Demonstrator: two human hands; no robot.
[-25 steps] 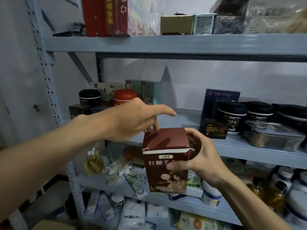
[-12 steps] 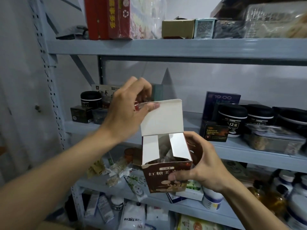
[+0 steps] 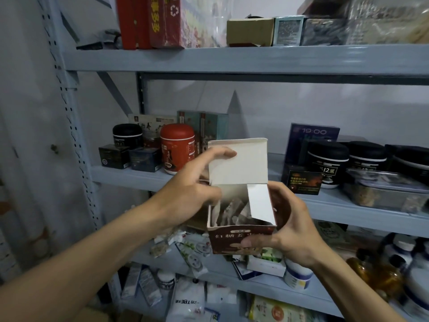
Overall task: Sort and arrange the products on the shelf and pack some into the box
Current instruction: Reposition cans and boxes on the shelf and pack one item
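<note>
Storeroom shelving: brown carton (image 3: 222,244), shut a second ago, now stands open in mid-air before middle shelf (image 3: 130,178). Lid (image 3: 241,166) raised, right inner flap (image 3: 260,203) spread, sachets (image 3: 232,210) showing inside. Right hand (image 3: 294,231) grasps carton, thumb across front. Left hand (image 3: 192,189) props lid with forefinger; other fingers blurred at left rim, grip impossible to tell. Contents apparently being checked before sorting or packing. Red canister (image 3: 177,147), black jars (image 3: 328,159), clear tub (image 3: 383,191) crowd shelf behind, either side of carton.
</note>
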